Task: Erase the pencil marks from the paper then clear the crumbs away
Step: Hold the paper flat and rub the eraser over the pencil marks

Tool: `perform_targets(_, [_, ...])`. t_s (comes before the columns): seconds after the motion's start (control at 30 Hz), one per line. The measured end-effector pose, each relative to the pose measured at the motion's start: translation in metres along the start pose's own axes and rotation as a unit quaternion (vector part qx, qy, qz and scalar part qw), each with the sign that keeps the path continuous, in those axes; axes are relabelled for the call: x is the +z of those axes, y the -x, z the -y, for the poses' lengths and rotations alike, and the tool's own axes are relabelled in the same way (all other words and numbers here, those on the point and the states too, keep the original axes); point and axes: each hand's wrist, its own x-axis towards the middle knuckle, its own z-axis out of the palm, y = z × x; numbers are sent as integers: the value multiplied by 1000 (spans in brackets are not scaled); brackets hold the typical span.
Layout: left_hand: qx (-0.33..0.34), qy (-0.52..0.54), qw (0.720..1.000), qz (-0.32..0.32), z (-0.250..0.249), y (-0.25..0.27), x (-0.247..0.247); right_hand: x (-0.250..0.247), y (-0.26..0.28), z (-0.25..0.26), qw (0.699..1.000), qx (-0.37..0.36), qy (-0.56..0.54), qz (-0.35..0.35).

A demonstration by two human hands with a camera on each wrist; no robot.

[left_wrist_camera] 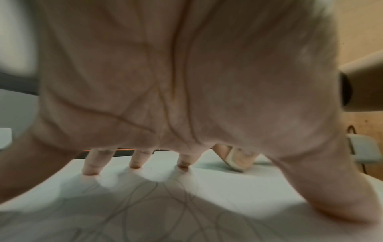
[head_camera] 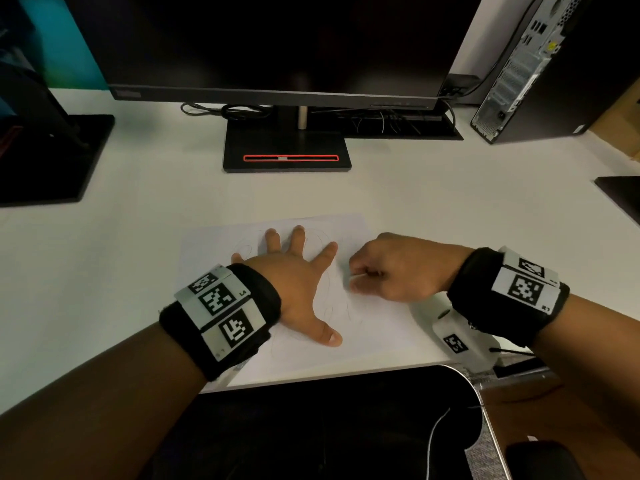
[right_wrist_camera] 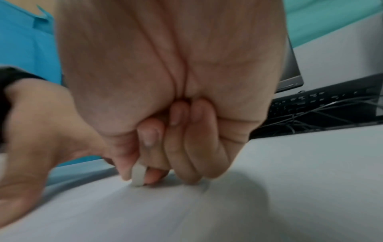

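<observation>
A white sheet of paper (head_camera: 377,327) with faint looping pencil marks (left_wrist_camera: 145,201) lies on the white desk near its front edge. My left hand (head_camera: 294,271) lies flat on the sheet, fingers spread, pressing it down. My right hand (head_camera: 349,278) pinches a small white eraser (right_wrist_camera: 138,176) between thumb and forefinger, its lower end touching the paper just right of the left hand. The eraser (left_wrist_camera: 233,159) also shows beyond my left palm. No crumbs are clear enough to make out.
A black monitor stand (head_camera: 287,150) sits straight behind the paper under a dark monitor (head_camera: 277,46). A second stand (head_camera: 52,157) is at far left, a computer tower (head_camera: 519,71) at back right. The desk edge (head_camera: 311,379) runs just below the sheet.
</observation>
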Motion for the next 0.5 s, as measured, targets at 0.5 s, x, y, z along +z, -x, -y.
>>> perform_targets(0.5, [-3, -1, 1000, 3, 0, 1, 0, -4, 3, -6, 1000, 15, 1, -7])
